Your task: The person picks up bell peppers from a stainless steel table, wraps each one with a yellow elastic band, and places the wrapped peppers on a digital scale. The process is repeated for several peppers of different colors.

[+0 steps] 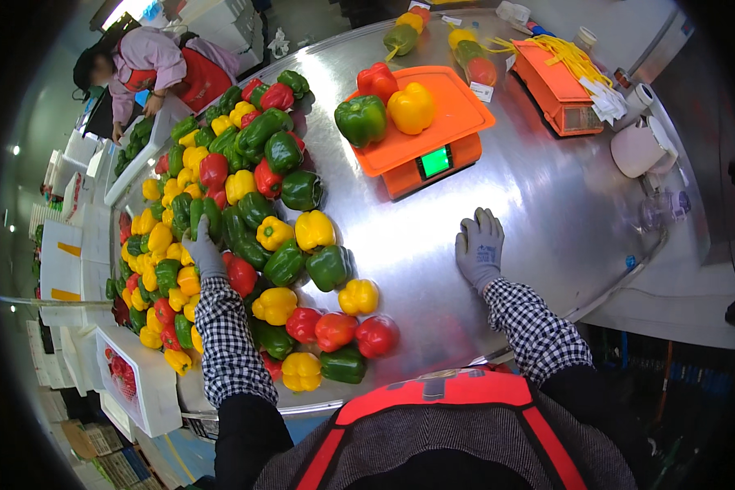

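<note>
My left hand [204, 250], in a grey glove, reaches into a large pile of bell peppers; its fingers are at a green bell pepper [206, 214], and its grip is partly hidden. Gloved in grey too, my right hand [481, 245] rests on the bare metal tabletop [416, 245] with nothing in it. On the orange tray of a digital scale [453, 116] sit a green bell pepper [361, 120], a red bell pepper [376, 82] and a yellow bell pepper [411, 108]. The scale's display is lit green. Loose red, yellow and green peppers spread along the table's left side.
Packed peppers in sets with tags [474, 58] lie at the far edge. A second orange scale [557, 92] bears yellow strips and white tags. A pinkish jug [640, 147] stands at the right. At the upper left a person [159, 64] leans over a white foam box [150, 147].
</note>
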The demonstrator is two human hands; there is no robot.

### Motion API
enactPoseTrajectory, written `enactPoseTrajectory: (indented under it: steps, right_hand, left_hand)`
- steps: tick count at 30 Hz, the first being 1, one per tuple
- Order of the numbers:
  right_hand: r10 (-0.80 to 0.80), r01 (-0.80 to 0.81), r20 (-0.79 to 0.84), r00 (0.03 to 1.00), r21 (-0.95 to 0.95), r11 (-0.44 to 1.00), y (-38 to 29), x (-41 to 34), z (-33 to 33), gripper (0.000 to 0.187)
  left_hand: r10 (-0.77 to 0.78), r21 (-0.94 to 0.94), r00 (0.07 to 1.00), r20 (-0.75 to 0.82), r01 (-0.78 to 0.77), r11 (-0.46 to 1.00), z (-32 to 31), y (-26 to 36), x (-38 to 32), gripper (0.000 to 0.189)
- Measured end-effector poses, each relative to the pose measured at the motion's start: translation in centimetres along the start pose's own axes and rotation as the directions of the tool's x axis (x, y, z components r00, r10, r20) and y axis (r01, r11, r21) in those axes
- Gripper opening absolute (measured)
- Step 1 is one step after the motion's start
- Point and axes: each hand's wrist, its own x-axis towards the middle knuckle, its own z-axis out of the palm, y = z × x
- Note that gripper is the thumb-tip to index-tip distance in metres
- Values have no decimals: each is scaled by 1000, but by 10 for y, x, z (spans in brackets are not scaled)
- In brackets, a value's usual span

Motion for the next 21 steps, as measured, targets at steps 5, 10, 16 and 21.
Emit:
enactPoseTrajectory:
  steps: [5, 10, 16, 21]
  right_hand:
    - [2, -2, 18, 1000, 6, 1000, 1, 1, 3, 31]
    - [-6, 6, -26, 1000, -1, 1000, 0, 2, -1, 28]
    - [-28, 28, -2, 1000, 8, 1000, -5, 4, 0, 29]
    - [-91, 93, -41, 995, 55, 994, 5, -5, 11, 24]
  left_hand:
    - [115, -119, 993, 38, -110, 987, -16, -3, 4, 63]
    - [243, 20, 963, 115, -247, 969, -4, 22, -20, 63]
    - [545, 519, 779, 311, -620, 589, -46, -1, -5, 73]
    - [613, 705, 650, 449, -679, 204, -54, 1, -42, 71]
